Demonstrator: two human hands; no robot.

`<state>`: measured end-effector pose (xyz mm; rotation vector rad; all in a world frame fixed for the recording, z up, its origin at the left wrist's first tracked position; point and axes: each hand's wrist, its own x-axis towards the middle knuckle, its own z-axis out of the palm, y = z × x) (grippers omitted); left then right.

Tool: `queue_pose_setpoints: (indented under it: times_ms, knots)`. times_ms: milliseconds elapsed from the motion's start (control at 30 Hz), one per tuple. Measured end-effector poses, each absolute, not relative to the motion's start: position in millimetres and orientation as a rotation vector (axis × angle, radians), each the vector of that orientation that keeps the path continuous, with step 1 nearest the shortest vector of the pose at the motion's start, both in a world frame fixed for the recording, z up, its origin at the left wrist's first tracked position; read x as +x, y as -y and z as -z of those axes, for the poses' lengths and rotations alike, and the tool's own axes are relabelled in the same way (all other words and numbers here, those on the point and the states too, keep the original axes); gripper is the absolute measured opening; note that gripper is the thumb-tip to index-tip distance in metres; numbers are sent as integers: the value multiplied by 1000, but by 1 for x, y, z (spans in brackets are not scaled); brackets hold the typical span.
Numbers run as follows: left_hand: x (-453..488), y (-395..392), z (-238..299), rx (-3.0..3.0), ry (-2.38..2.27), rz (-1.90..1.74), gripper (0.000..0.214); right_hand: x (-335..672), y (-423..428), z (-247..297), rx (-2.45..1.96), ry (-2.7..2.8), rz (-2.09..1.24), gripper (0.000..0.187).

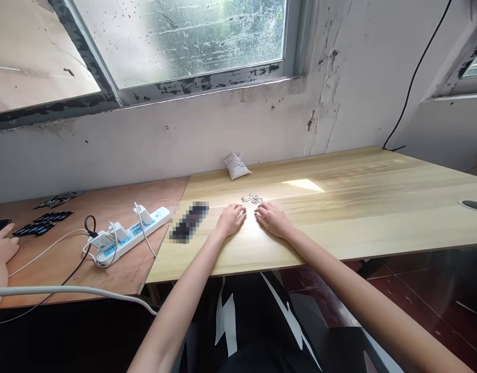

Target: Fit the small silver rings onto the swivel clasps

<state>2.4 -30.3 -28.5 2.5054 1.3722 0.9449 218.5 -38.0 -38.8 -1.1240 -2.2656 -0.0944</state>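
Note:
My left hand (pixel 230 219) and my right hand (pixel 272 217) lie palm down side by side on the light wooden table (pixel 339 207), fingers stretched forward and holding nothing. Just beyond the fingertips sits a little heap of several small metal rings (pixel 252 199). A small white pouch with print (pixel 236 165) rests farther back against the wall. A dark blurred flat object (pixel 189 221) lies to the left of my left hand.
A white power strip (pixel 131 235) with plugged chargers and cables lies on the brown table (pixel 67 259) at left, with several black flat parts (pixel 42 224). Another person's hand (pixel 1 248) rests at the far left edge. A cable hole (pixel 473 205) is at the right.

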Motion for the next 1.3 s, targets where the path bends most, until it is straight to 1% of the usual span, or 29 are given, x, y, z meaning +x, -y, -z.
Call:
queue_pose_setpoints:
  times_ms: [133, 267, 400, 500, 700, 833, 967, 1033, 1167, 1300]
  knots:
    - [-5, 28, 26, 2541, -1344, -932, 15, 220, 36, 39, -1185, 2234, 52, 18]
    - [-15, 26, 26, 2555, -1335, -938, 15, 206, 21, 29, -1312, 2225, 123, 19]
    - [-16, 29, 28, 2552, -1392, -937, 14, 177, -10, 13, -1307, 2269, 147, 23]
    - [-13, 34, 28, 2547, -1437, -937, 14, 160, -30, 10, -1305, 2307, 135, 20]
    - [-10, 39, 27, 2527, -1452, -944, 12, 151, -31, 13, -1258, 2294, 51, 25]
    - [-11, 37, 27, 2490, -1482, -1021, 11, 154, -19, 12, -1226, 2185, -85, 21]
    - [-11, 37, 25, 2419, -1542, -1152, 13, 157, -3, 18, -1146, 2051, -317, 18]
    - [-9, 38, 24, 2391, -1553, -1201, 14, 159, 5, 23, -1082, 1986, -449, 23]
    - [-6, 39, 23, 2363, -1547, -1266, 9, 160, 14, 29, -974, 1881, -688, 36]
    - [-6, 40, 21, 2343, -1571, -1294, 7, 159, 15, 30, -893, 1833, -841, 37]
